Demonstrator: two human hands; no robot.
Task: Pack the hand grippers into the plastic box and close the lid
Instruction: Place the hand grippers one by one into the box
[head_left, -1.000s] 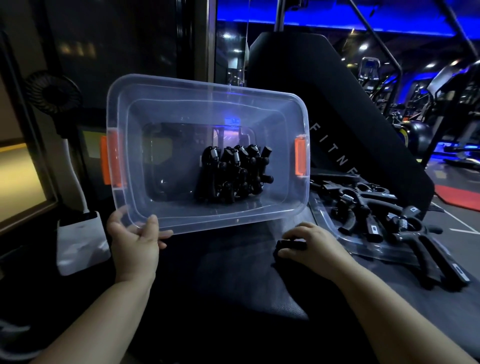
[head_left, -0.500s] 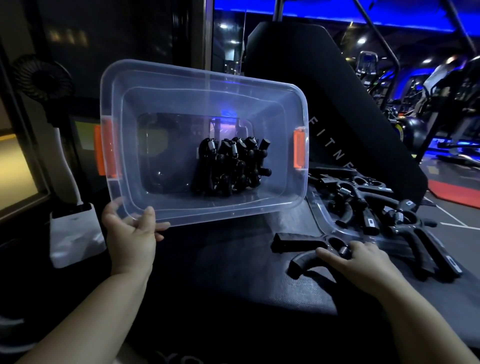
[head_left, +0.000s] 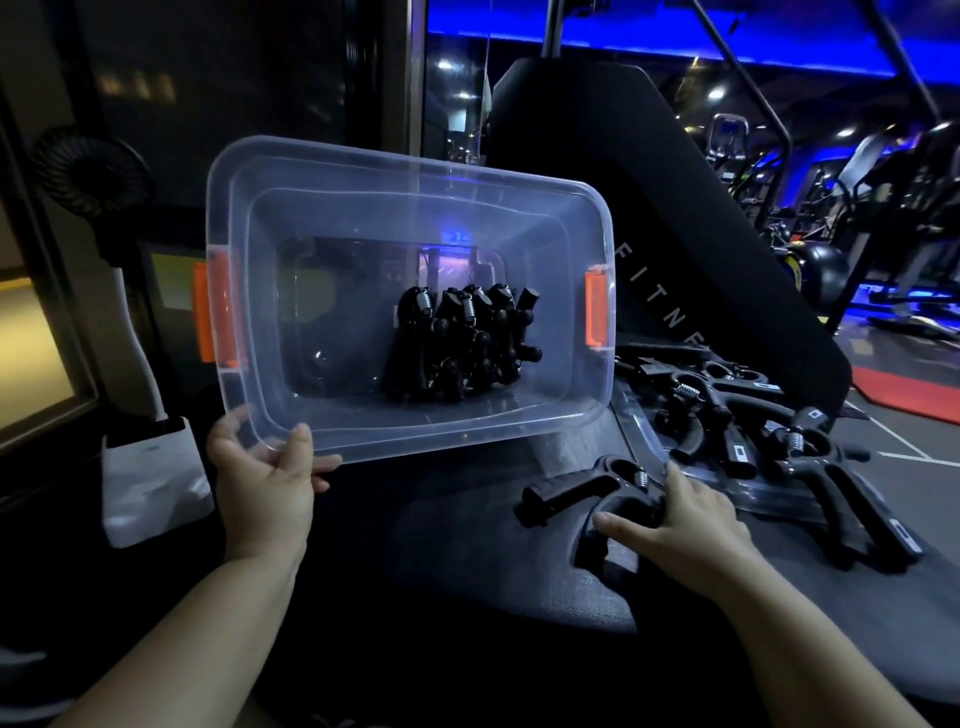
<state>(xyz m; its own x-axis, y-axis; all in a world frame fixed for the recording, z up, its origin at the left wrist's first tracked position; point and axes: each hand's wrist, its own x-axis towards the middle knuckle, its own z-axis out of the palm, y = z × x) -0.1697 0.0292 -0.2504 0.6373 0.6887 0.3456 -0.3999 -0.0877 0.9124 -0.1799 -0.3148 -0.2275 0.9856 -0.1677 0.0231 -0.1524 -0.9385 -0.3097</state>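
Clear, glossy plastic box (head_left: 415, 415) with smooth orange plastic latches (head_left: 596, 309). Inside, matt black grippers (head_left: 462, 343) showing shiny metal springs (head_left: 425, 300). One gripper (head_left: 587, 493) has ribbed handles, lying on dull grey woven cloth (head_left: 467, 545).

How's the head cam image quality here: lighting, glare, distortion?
Head view: dim overall, with blue gym lights blown out at top right; the clear plastic box shows faint reflections, so the black hand grippers inside merge into one dark mass; wide-angle bending curves the edges; both hands, left hand and right hand, look reasonably sharp.
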